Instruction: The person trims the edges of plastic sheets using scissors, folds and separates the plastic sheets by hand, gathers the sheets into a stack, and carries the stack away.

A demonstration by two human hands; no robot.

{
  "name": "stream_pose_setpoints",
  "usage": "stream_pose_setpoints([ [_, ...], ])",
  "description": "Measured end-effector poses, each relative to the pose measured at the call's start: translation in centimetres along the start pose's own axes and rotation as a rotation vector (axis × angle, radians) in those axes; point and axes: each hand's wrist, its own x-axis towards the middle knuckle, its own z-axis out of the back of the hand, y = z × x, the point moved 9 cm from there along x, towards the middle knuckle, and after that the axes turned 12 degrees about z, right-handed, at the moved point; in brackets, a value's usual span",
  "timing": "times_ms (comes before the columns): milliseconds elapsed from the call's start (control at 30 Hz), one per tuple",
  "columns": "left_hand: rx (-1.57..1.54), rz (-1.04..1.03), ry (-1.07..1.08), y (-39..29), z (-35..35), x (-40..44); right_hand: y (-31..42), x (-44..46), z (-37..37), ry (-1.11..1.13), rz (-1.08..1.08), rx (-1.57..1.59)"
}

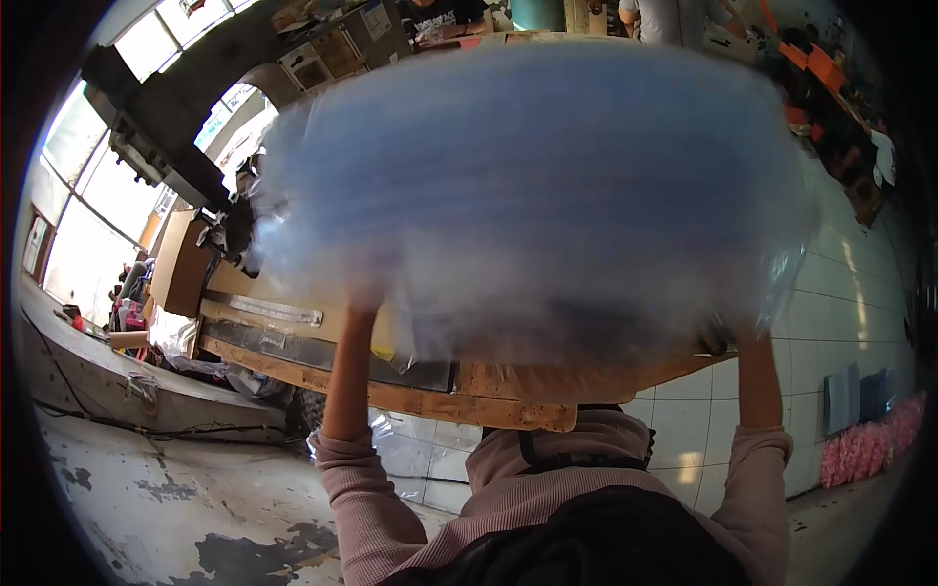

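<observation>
A large bundle in clear plastic [547, 186], bluish and blurred by motion, is held up in front of me above the wooden table [440, 402]. My left hand [366, 291] is at its lower left edge, blurred and mostly covered by the plastic. At the lower right edge is my right hand [747, 322], also smeared and largely hidden. Both forearms reach up to the bundle from below. The fingers of neither hand can be made out.
A dark machine [161, 156] stands at the left, beside a cardboard box [179, 262]. Other people, one in a grey shirt [674, 20], are beyond the table. Pink bundles [870, 444] lie on the tiled floor at the right.
</observation>
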Motion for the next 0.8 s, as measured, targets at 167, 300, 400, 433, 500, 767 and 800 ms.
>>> stream_pose_setpoints([
  [167,0.380,0.235,0.174,-3.9,-3.2,0.7,-0.1,2.5,-0.8,0.032,0.005,0.143],
  [300,0.597,0.323,0.229,5.7,-3.9,5.1,-13.4,0.2,-3.4,0.076,-0.474,0.407],
  [400,0.341,0.504,0.405,8.5,-4.2,4.9,-13.9,-0.5,-3.2,-0.036,-0.514,0.416],
  [433,0.138,0.522,0.496,12.3,-2.6,7.7,-13.7,-0.9,-3.5,-0.039,-0.535,0.408],
  [500,-0.195,0.575,0.602,13.2,-3.2,6.6,-12.8,-1.3,-3.2,-0.041,-0.589,0.388],
  [767,-0.389,0.308,0.701,3.1,0.7,1.0,-5.0,0.0,0.7,-0.022,-0.182,0.140],
  [800,-0.424,0.249,0.735,1.1,0.8,0.6,-2.9,0.0,0.9,-0.011,-0.129,0.076],
])
